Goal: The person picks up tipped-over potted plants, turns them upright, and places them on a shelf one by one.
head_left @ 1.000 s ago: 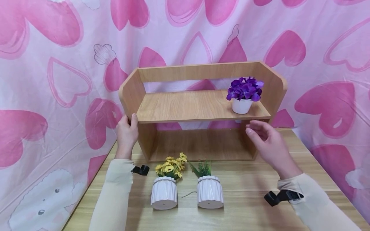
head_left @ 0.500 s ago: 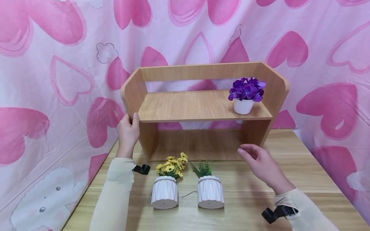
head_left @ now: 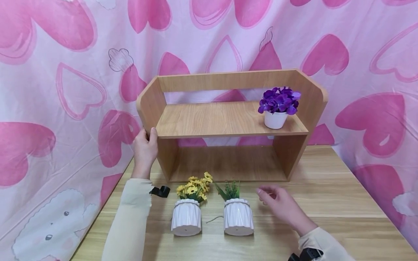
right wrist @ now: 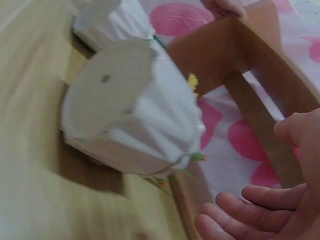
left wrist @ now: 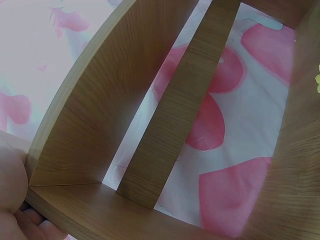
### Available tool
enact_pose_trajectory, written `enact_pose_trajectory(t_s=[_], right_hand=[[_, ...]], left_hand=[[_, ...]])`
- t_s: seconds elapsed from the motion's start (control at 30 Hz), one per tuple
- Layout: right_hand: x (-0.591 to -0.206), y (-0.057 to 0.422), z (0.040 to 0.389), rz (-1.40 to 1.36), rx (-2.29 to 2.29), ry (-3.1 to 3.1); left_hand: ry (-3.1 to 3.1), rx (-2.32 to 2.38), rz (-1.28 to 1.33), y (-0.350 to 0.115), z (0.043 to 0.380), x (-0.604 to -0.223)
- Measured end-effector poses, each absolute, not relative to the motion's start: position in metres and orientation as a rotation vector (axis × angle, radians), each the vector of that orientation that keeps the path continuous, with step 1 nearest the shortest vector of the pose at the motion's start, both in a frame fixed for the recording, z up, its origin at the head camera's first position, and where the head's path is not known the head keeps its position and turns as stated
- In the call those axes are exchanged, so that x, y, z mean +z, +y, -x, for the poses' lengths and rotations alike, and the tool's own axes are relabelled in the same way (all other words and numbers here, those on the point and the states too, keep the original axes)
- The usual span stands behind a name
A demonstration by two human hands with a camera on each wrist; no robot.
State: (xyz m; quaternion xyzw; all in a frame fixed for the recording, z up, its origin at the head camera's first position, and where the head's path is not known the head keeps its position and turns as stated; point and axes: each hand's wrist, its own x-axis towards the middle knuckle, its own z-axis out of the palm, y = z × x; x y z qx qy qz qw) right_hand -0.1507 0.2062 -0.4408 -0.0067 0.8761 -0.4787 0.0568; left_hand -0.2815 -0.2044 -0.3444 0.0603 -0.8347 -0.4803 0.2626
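Observation:
My left hand [head_left: 145, 152] grips the front edge of the left side panel of a two-tier wooden shelf [head_left: 212, 119]. In the left wrist view, its thumb and fingers wrap that edge. My right hand [head_left: 284, 206] is open over the table, fingers loosely bent, just right of a white fluted pot [head_left: 238, 219] with green leaves. That pot lies on its side, base toward me. To its left lies a matching white pot [head_left: 186, 219] with yellow flowers [head_left: 192, 188]. Both appear in the right wrist view, the nearer pot [right wrist: 150, 120] beside my spread fingers.
On the shelf's upper board, at the right, stands a small white pot [head_left: 275, 120] of purple flowers [head_left: 279, 100]. A thin string [head_left: 213, 219] lies between the fallen pots. A pink heart-patterned curtain [head_left: 228, 36] hangs behind and beside the wooden table [head_left: 333, 203].
My right hand has come down and left, from in front of the shelf's right side to beside the green-leaved pot. My left hand keeps its grip on the shelf.

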Motion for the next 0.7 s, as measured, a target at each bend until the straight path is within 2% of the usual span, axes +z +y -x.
enact_pose_trajectory(t_s=[0.33, 0.7], right_hand=[[-0.47, 0.185, 0.137, -0.057, -1.532, 2.539], [-0.476, 0.166, 0.131, -0.085, -1.486, 2.523]], left_hand=[[-2.253, -1.299, -0.164, -0.204, 0.281, -0.346], [-2.241, -1.275, -0.169, -0.204, 0.281, -0.345]])
